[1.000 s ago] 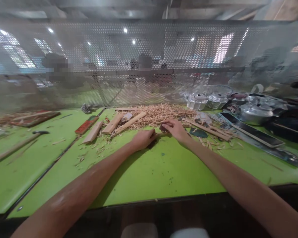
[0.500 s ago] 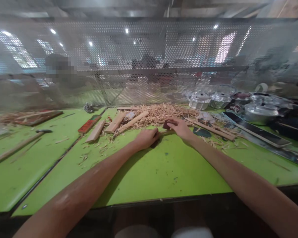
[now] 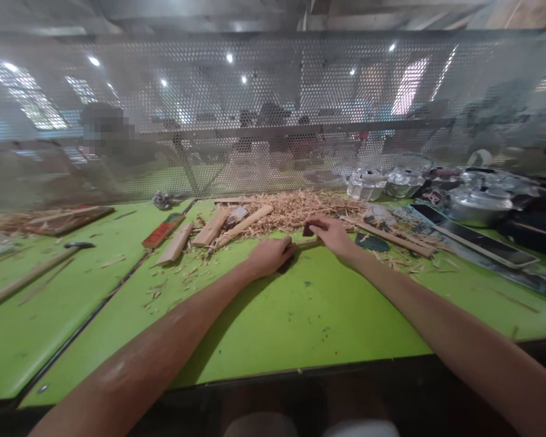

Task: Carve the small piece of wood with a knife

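My left hand point(image 3: 269, 255) is closed around a thin pale wooden stick point(image 3: 307, 244), low over the green tabletop point(image 3: 273, 321). The stick's bare part runs from that fist towards my right hand point(image 3: 333, 235). Between the thumb and fingers of my right hand is a small dark brown piece that looks like sandpaper point(image 3: 307, 229), at the stick's right end. Whether it touches the wood cannot be made out. Behind both hands lies a heap of wood shavings point(image 3: 300, 206). A dark green scrap point(image 3: 372, 242) rests right of my right hand.
Wooden blocks point(image 3: 176, 244) and an orange-red block point(image 3: 164, 230) lie to the left, beyond them a hammer point(image 3: 31, 276). Foil-like silver containers point(image 3: 366, 184), a phone-like dark slab point(image 3: 473, 233) and a wooden strip point(image 3: 395, 239) are on the right. A perforated metal screen point(image 3: 255, 145) stands behind.
My right hand and the brown piece have shifted very slightly to the right. My left hand keeps its hold on the stick. The whole view has moved a little.
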`<state>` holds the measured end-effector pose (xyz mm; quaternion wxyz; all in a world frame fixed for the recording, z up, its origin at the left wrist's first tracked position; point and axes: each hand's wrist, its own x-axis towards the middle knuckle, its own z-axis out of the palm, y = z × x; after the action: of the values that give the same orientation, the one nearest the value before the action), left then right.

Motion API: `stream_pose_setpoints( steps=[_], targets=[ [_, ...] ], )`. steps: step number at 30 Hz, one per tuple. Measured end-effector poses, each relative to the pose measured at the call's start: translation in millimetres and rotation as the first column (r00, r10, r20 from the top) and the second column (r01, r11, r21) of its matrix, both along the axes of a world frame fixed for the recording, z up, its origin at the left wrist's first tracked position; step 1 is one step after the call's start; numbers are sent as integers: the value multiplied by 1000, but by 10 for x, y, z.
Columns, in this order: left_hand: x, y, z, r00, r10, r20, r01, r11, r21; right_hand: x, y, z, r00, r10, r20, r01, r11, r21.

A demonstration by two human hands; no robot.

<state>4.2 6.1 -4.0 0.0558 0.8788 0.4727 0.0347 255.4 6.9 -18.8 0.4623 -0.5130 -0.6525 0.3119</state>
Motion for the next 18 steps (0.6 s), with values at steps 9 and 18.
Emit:
stream_pose_setpoints(
  steps=[9, 18],
  targets=[
    [29, -84, 56, 999, 33, -29, -33, 999, 6, -75, -186, 131, 947, 56, 316, -69, 997, 31],
    [52, -132, 87, 997, 70, -24, -70, 997, -19, -70, -142, 159, 812, 23, 583, -81, 994, 74]
  ],
)
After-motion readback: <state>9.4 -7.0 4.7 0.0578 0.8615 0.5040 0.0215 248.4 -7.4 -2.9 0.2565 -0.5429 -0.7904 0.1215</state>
